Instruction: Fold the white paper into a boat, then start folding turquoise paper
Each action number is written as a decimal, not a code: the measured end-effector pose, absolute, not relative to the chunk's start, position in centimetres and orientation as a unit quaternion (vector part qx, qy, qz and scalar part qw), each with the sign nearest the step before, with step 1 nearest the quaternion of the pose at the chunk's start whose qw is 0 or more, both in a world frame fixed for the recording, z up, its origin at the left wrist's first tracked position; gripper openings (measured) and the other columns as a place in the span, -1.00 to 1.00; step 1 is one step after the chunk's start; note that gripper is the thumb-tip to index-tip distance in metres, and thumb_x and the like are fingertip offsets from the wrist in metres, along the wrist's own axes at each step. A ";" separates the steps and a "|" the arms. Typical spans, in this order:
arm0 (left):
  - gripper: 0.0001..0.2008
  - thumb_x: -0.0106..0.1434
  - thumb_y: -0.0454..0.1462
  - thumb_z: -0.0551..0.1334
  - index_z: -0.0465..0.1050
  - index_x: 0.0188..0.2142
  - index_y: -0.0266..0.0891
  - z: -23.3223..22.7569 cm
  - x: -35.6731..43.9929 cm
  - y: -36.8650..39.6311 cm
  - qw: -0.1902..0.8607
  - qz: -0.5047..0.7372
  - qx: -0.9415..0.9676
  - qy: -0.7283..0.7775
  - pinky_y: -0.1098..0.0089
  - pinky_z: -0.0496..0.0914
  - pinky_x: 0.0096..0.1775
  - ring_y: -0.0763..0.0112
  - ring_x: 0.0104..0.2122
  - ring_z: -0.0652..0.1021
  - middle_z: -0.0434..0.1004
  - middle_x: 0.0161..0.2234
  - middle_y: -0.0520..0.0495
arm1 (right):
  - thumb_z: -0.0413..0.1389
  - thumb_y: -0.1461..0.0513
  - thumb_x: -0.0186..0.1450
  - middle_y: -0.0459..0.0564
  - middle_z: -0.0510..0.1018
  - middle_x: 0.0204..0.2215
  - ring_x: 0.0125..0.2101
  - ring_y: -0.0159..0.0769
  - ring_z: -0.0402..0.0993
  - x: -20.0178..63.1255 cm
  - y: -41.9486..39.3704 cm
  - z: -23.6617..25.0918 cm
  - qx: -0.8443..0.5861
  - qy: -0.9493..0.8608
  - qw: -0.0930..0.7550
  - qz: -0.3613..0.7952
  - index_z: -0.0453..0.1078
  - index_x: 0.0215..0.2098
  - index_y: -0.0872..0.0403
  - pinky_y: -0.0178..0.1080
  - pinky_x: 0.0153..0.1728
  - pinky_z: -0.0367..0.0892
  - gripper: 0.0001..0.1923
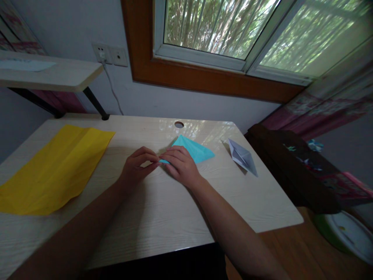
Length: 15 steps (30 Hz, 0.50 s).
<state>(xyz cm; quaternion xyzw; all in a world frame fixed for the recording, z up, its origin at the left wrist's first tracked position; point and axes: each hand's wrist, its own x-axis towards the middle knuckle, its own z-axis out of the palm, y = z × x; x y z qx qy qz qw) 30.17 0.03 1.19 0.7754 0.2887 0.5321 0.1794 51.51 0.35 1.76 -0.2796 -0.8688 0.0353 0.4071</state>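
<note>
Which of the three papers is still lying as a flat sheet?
The yellow paper, at the desk's left. The blue paper under both hands and the grey paper to the right are folded into pointed shapes.

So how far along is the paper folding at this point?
One grey folded paper shape already sits finished-looking on the desk. In hand: the blue paper, folded to a pointed form, pressed flat by the right hand while the left hand pinches its near corner. The yellow sheet lies only creased, not yet shaped.
</note>
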 end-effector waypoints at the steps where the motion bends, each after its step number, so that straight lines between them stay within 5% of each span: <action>1: -0.92 0.23 -0.35 0.37 0.55 -0.28 -0.18 1.2 30.2 0.0 0.180 0.530 0.775 0.292 0.38 0.47 -0.24 0.42 -0.31 0.54 0.53 -0.32 -0.04 | 0.14 0.25 0.38 0.03 0.63 -0.10 0.01 -0.12 0.46 51.5 0.4 1.7 -0.279 -0.868 0.408 0.036 0.49 0.01 0.01 0.02 0.03 0.41 -0.76; 15: -0.96 0.24 -0.32 0.36 0.55 -0.29 -0.18 1.4 30.4 0.0 0.188 0.535 0.771 0.289 0.36 0.48 -0.21 0.40 -0.29 0.56 0.55 -0.30 -0.05 | 0.13 0.27 0.38 0.05 0.66 -0.15 -0.06 -0.17 0.51 51.3 0.3 1.7 -0.279 -0.865 0.416 0.035 0.51 -0.01 0.03 -0.03 -0.03 0.45 -0.77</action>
